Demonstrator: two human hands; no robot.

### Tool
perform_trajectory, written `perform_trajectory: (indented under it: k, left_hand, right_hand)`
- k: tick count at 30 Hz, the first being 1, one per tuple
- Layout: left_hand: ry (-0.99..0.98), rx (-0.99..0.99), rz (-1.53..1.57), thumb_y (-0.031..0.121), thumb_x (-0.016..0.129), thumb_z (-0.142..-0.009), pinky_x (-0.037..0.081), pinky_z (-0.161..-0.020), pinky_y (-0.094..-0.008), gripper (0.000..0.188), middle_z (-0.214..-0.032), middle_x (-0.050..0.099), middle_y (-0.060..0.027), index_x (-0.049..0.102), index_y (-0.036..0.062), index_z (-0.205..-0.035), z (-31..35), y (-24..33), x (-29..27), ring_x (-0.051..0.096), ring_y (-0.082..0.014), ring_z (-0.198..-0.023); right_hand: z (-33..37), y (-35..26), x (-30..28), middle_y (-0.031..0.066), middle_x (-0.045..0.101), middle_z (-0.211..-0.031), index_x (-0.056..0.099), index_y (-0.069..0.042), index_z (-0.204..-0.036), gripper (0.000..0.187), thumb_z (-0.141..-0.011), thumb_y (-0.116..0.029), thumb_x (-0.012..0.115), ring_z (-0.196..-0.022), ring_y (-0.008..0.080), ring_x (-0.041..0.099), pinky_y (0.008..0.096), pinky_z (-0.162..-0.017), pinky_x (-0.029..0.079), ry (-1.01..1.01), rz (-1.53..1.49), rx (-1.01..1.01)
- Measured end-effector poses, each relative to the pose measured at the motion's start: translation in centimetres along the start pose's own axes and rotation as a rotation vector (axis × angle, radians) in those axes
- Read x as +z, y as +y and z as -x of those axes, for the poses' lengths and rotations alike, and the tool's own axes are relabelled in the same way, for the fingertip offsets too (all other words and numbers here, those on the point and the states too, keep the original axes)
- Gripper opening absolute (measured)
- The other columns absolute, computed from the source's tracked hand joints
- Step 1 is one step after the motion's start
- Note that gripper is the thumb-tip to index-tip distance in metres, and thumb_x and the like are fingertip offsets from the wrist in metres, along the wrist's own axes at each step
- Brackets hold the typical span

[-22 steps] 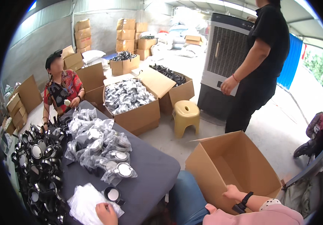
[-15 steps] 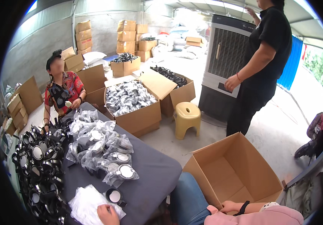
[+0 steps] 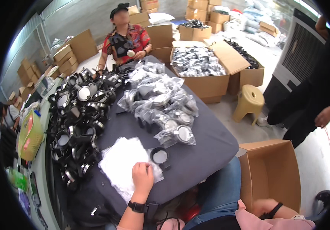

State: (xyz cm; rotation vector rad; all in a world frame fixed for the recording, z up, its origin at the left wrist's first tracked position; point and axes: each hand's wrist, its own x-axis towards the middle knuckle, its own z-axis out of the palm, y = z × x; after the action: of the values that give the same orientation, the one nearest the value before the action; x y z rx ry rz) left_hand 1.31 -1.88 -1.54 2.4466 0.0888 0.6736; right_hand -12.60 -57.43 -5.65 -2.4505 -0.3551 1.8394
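My left hand (image 3: 142,177) rests on a stack of clear plastic bags (image 3: 120,159) on the table, its fingers curled; what they hold, if anything, is hidden. Just beyond its fingertips lies a round black part with a pale disc and a short tab (image 3: 159,156). On the right, my right hand (image 3: 264,207) is at the near side of an open cardboard box (image 3: 278,168) beside my leg. Motion blurs its fingers, so their state is unclear. Several bagged parts (image 3: 182,134) are heaped in the middle of the table.
A large pile of loose black parts (image 3: 73,122) covers the table's left side. Across the grey table (image 3: 211,134) sits a person (image 3: 124,42) holding a small pale object. A yellow stool (image 3: 249,101), a tall air cooler (image 3: 295,50) and a standing person (image 3: 322,88) are at right.
The view has swung left, so the table and boxes appear further right. My right hand has come off the box's edge. The standing person's lower hand hangs lower.
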Motion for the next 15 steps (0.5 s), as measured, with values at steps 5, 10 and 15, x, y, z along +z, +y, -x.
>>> perform_trajectory:
  k: [5,10,15]
  left_hand:
    - [0.051,-0.012,-0.029,0.004,0.060,-0.083,0.045,-0.072,-0.0454,0.005,-0.082,0.059,-0.0179,0.061,-0.0010,-0.083,0.7,-0.3,-1.1,0.057,-0.0371,-0.080]
    - [0.007,-0.081,0.087,0.006,0.064,-0.082,0.047,-0.071,-0.0430,0.004,-0.081,0.061,-0.0132,0.063,0.0024,-0.081,0.6,-0.1,-0.9,0.059,-0.0326,-0.077]
    - [0.052,-0.076,0.087,0.005,0.063,-0.082,0.048,-0.071,-0.0408,0.004,-0.082,0.061,-0.0143,0.063,0.0013,-0.083,1.0,-0.6,-1.0,0.060,-0.0332,-0.079]
  right_hand:
    - [0.7,-16.1,-20.6,0.0159,0.064,-0.080,0.064,-0.004,-0.085,0.009,-0.078,-0.009,0.063,-0.074,0.0367,0.062,0.0435,-0.067,0.051,1.207,0.007,-0.635]
    - [-2.2,-28.3,-27.8,0.0112,0.064,-0.084,0.066,-0.006,-0.094,0.017,-0.081,-0.017,0.068,-0.080,0.0304,0.064,0.0379,-0.068,0.052,1.307,-0.017,-0.980]
    - [-1.9,-35.4,-26.2,0.0082,0.063,-0.095,0.067,-0.009,-0.104,0.038,-0.078,-0.035,0.076,-0.076,0.0268,0.064,0.0352,-0.067,0.052,1.097,0.054,-1.100]
